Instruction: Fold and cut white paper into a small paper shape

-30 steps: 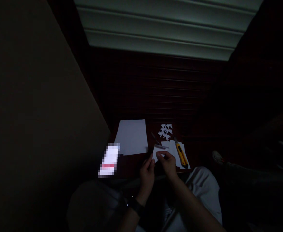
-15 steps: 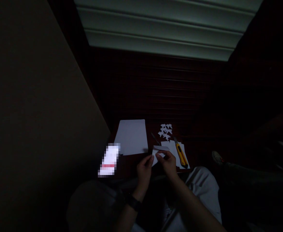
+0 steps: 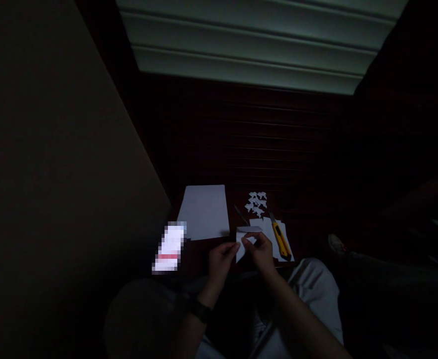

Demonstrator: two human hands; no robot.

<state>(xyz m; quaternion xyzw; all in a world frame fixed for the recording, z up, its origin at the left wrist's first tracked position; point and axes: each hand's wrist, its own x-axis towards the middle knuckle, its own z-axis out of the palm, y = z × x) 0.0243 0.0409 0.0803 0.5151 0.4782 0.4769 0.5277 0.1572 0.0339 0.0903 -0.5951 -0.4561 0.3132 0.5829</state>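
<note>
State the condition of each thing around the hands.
Small paper: top seemingly folded over, pinched by left hand and right hand
Yellow utility knife: lying down, blade out
Large white sheet: flat
Small white shapes: clustered
Thin tool: lying flat
Paper under knife: flat
Bright pixelated object: contents unreadable

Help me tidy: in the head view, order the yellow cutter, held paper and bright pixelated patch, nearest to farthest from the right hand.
1. Held paper, pinched by the right hand.
2. Yellow cutter, on the right.
3. Bright pixelated patch, far left.
</note>
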